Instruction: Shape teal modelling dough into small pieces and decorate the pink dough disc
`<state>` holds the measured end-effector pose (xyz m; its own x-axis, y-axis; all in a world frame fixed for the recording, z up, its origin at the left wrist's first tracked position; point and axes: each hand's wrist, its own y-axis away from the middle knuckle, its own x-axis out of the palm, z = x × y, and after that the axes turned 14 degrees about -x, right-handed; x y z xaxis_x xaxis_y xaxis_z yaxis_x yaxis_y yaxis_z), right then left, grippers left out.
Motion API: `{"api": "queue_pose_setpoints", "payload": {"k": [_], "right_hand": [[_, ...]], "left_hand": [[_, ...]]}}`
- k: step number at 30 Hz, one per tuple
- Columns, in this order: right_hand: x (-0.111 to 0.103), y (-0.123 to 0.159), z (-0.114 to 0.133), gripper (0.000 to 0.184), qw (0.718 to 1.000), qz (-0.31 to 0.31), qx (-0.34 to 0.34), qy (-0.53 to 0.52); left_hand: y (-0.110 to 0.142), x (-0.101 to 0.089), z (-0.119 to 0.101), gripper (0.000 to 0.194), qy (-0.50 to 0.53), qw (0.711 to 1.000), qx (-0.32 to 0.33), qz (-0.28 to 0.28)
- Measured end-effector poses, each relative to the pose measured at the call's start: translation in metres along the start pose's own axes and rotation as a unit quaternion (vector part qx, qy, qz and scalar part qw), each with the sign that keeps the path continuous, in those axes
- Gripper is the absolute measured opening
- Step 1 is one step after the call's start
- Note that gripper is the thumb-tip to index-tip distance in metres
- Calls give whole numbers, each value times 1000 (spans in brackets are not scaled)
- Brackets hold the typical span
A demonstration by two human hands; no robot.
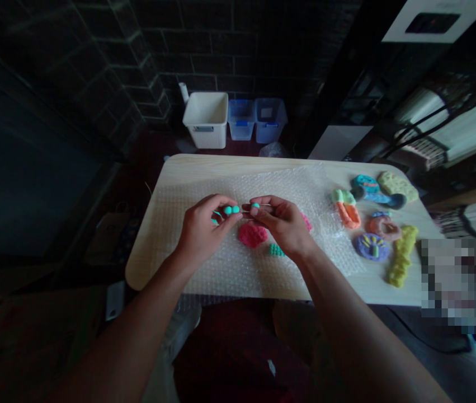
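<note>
My left hand (199, 230) is closed in a pinch at two small round turquoise-green balls (231, 210), which look like soft clay. Another bit of the same green shows between its thumb and palm. Close by, my right hand (283, 223) pinches a single green ball (255, 205) with thumb and forefinger. Thin pale lines, perhaps wire or thin sticks, show by the balls and fingertips; how they join is too small to tell. Below the hands lie a crumpled pink-red piece (253, 235) and a bumpy green block (276, 249), partly behind my right hand.
Bubble wrap (229, 268) covers much of the pale wooden table (147, 252). Several colourful clay-like shapes lie at the right, including a purple disc (371, 247) and a yellow strip (403, 256). Beyond the table stand a white bin (208, 137) and two blue bins (241, 131).
</note>
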<state>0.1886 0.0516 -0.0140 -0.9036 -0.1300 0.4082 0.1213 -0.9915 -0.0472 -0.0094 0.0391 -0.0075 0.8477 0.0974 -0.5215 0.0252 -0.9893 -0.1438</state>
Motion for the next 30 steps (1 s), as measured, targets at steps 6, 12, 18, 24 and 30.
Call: {"api": "queue_pose_setpoints", "payload": {"k": [6,12,18,24,30], "right_hand": [[0,0,-2,41,1000,8,3,-20],[-1,0,-1,38,999,27,-4,29],[-3,-1,-2,37,1000,16,-2,-1],[-1,0,0,41,999,2,-27,17],[4,0,3,44,998,-8,-49,43]], "left_hand": [[1,0,-2,12,-7,1000,2,-2],[0,0,-3,12,-14,1000,8,-1],[0,-1,-3,12,-22,1000,11,2],[0,0,-3,12,-25,1000,15,0],[0,0,-3,11,-29,999,16,-4]]}}
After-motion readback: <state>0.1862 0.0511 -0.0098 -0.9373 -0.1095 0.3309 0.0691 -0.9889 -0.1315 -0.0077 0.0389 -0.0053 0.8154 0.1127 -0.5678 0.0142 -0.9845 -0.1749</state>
